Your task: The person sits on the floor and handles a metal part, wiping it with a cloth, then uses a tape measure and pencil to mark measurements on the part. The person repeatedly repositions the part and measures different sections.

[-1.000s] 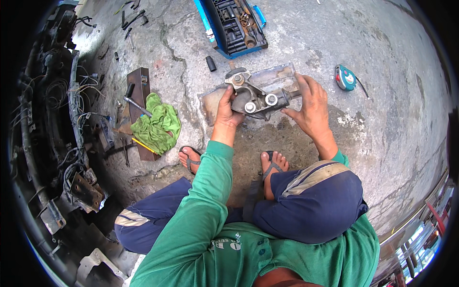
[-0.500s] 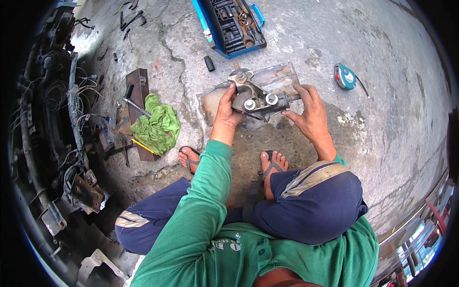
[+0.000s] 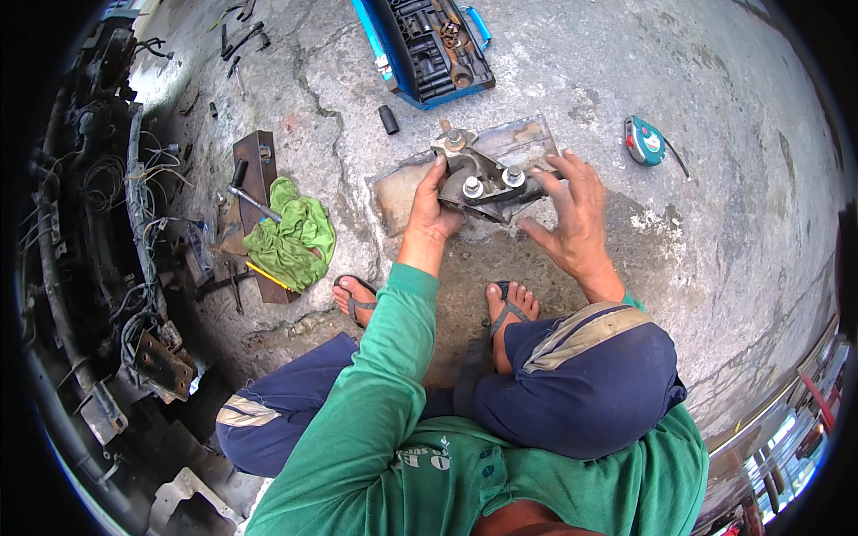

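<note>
A dark, greasy metal bracket [image 3: 483,201] with several bolts is held over a flat metal plate [image 3: 399,192] that lies on the concrete. My left hand [image 3: 432,207] is closed round the bracket's left side, with its thumb along the upper edge. At the other end my right hand [image 3: 576,214] has its thumb and fingers spread apart. Its fingertips are over the stubby right end of the bracket and hide part of it; whether they touch it I cannot make out. Beyond the plate a black socket [image 3: 388,120] lies on the ground.
A blue toolbox [image 3: 407,82] of sockets and wrenches stands open at the far side. To the left, a green rag [image 3: 290,234] and a ratchet handle [image 3: 255,201] lie on a rusty steel bar [image 3: 259,152]. A tape measure [image 3: 644,140] is at right. Vehicle parts [image 3: 98,214] line the left.
My right hand has loosened from the bracket's right end, its fingers opening and shifting slightly. The bracket has turned and moved a little to the right in my left hand.
</note>
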A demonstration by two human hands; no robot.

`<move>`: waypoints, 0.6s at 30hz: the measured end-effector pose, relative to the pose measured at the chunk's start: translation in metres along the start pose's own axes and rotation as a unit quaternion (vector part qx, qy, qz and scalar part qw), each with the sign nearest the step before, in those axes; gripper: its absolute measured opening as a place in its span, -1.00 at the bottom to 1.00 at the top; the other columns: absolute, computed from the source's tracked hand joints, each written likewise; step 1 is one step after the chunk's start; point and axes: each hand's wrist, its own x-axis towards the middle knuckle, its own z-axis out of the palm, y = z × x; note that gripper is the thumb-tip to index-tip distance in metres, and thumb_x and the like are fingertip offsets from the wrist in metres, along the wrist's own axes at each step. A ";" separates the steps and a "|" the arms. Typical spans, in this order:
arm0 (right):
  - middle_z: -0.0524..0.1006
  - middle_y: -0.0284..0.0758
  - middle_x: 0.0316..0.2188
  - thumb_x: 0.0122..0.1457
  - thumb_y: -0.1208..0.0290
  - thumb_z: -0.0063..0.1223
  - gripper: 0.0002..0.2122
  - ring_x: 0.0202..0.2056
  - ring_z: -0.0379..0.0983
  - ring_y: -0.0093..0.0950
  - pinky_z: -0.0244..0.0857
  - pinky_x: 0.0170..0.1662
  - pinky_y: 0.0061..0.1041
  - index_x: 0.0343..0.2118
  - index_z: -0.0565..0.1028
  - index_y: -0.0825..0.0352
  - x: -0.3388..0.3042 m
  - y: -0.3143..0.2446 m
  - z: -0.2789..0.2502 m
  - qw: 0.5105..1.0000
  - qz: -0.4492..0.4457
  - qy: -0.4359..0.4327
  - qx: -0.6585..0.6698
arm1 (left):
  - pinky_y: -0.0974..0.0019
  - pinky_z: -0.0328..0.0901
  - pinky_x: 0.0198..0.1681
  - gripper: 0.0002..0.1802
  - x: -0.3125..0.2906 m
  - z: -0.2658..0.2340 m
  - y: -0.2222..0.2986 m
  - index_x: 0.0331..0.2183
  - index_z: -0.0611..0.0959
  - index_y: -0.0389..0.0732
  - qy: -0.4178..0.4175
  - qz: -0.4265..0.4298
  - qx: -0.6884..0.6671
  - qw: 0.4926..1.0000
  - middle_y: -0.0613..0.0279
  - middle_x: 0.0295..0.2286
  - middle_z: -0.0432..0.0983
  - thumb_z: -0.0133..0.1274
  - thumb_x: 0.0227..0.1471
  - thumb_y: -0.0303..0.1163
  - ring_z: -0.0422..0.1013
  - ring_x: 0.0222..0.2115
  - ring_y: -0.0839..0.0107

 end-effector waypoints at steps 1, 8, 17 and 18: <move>0.38 -0.21 0.16 -0.25 0.39 0.51 -0.21 0.26 0.24 -0.09 -0.03 0.35 0.10 0.18 0.44 0.17 -0.001 0.001 0.001 1.000 0.002 -0.010 -0.018 | -0.06 0.33 0.18 -0.48 -0.002 0.004 -0.002 0.05 0.59 -0.22 0.004 -0.012 -0.005 1.000 0.08 -0.04 0.62 0.15 0.22 -0.05 0.51 0.00 0.11; 0.48 -0.32 -0.16 -0.34 0.46 0.42 -0.25 -0.05 0.43 -0.26 0.09 0.20 -0.12 0.11 0.49 0.17 0.005 0.047 -0.005 0.999 -0.021 -0.006 -0.033 | -0.09 0.37 0.14 -0.46 -0.041 0.043 -0.039 0.06 0.58 -0.24 0.053 -0.125 -0.020 0.991 0.05 -0.04 0.62 0.06 0.27 0.00 0.51 0.01 0.12; 0.62 -0.25 -0.30 -0.36 0.19 0.52 -0.39 -0.19 0.55 -0.22 0.29 -0.05 -0.30 -0.11 0.63 0.27 0.064 0.122 -0.035 0.984 -0.011 -0.175 0.032 | -0.19 0.26 0.21 -0.07 -0.042 0.029 -0.033 0.33 0.26 -0.30 -0.013 -0.007 0.441 0.897 -0.20 0.21 0.34 -0.02 0.25 0.23 0.32 0.21 0.02; 0.66 -0.17 -0.30 -0.33 0.09 0.52 -0.39 -0.23 0.59 -0.11 0.38 -0.14 -0.24 -0.16 0.64 0.32 0.076 0.134 -0.026 0.972 0.020 -0.222 0.074 | -0.16 0.24 0.20 0.03 -0.037 0.024 -0.037 0.39 0.12 -0.27 -0.046 -0.023 0.280 0.958 -0.13 0.24 0.28 0.06 0.21 0.22 0.28 0.22 0.08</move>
